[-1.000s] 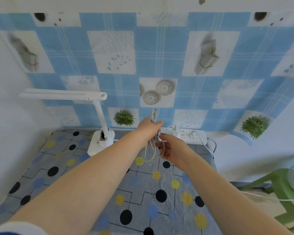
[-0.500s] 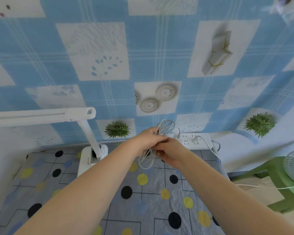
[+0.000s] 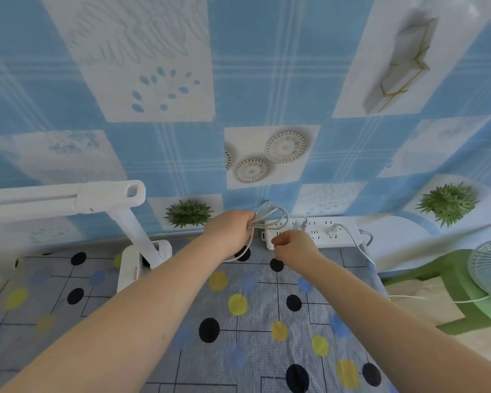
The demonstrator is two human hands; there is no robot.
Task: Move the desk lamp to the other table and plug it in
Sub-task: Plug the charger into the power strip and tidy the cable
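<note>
**Two hands at the power strip, lamp set down**

Head view: the left hand (image 3: 229, 228) grips the bundled cord (image 3: 270, 215), keeping the slack off the table (image 3: 153, 350). The right hand (image 3: 292, 245) is curled just before the power strip (image 3: 318, 232), probably pinching the plug, though that is hidden. The desk lamp (image 3: 142, 251) stands upright at the left, close enough for the cord to reach.

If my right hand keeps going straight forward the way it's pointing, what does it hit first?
Most likely the white power strip. The right hand is curled just in front of the strip's near left end, pointing toward the wall, with nothing visible between them. Depth is hard to judge from this one view.
</note>
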